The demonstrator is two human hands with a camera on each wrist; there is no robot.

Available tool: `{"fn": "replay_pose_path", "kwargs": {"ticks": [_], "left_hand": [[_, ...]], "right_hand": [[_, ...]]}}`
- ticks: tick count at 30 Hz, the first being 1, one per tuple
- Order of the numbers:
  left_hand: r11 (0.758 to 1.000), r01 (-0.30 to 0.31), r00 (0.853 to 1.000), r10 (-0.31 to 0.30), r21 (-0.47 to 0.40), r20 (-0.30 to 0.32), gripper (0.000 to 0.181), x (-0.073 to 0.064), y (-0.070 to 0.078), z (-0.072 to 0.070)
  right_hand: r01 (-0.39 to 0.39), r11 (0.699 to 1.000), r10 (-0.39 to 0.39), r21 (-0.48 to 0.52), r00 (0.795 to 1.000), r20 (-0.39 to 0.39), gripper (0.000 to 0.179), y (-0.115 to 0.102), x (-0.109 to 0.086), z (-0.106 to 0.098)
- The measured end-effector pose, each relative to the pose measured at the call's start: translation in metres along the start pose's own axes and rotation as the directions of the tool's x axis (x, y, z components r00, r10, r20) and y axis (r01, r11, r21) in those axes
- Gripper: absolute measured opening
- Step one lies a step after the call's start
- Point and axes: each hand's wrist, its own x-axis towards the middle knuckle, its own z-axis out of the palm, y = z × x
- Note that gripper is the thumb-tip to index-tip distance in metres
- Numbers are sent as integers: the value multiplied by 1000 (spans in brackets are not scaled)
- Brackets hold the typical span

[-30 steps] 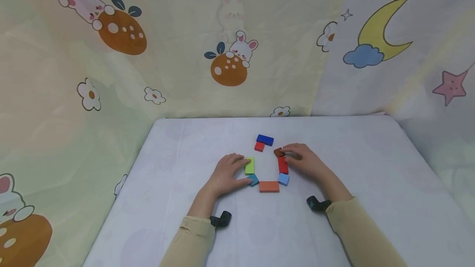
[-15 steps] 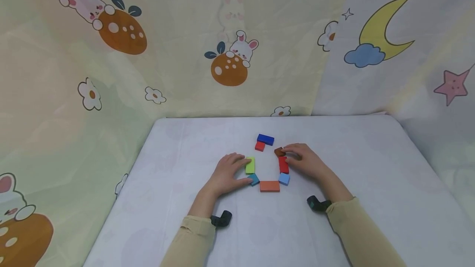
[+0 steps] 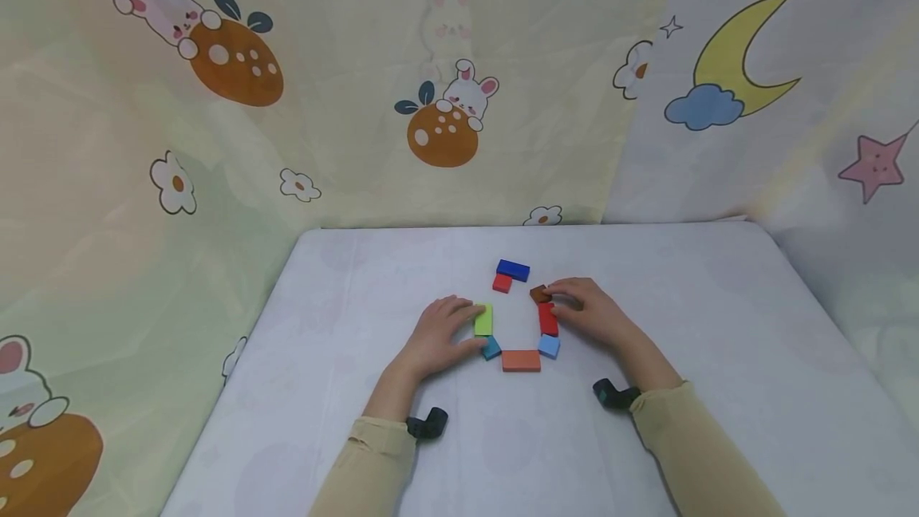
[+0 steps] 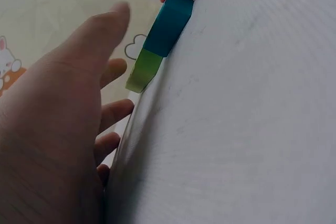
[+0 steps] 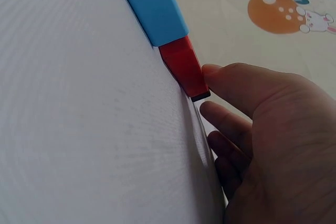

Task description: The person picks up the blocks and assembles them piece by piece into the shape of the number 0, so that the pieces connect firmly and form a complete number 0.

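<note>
In the head view, my left hand (image 3: 439,337) lies beside a lime green block (image 3: 484,321) and a teal block (image 3: 491,349), fingertips at the lime one and thumb over the teal one's edge. The left wrist view shows its fingers spread and loose. My right hand (image 3: 590,311) is on the opposite side, forefinger at a brown block (image 3: 540,294) and thumb against the side of a long red block (image 3: 548,319). Its other fingers hang loosely bent in the right wrist view. An orange block (image 3: 521,361) and a light blue block (image 3: 549,346) join the two sides in front.
Behind the ring, a dark blue block (image 3: 513,270) touches a small red block (image 3: 502,283). All lie on a white-covered table (image 3: 704,301). Patterned cloth (image 3: 345,86) hangs around it. A small black camera sits on each wrist.
</note>
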Motion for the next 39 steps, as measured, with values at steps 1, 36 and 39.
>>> {"fn": "replay_pose_path", "kwargs": {"ticks": [1,36,39], "left_hand": [[1000,13,1000,-13,-18,-1,64,1,0,0],[956,245,967,-228,-162,116,39,101,9,-19],[953,257,963,-239,-160,126,40,102,11,-21]], "right_hand": [[-3,1000,3,4,1000,-1,38,0,0,0],[-18,1000,18,17,1000,3,38,-1,-1,-1],[-19,1000,19,17,1000,9,38,-1,-1,-1]]}}
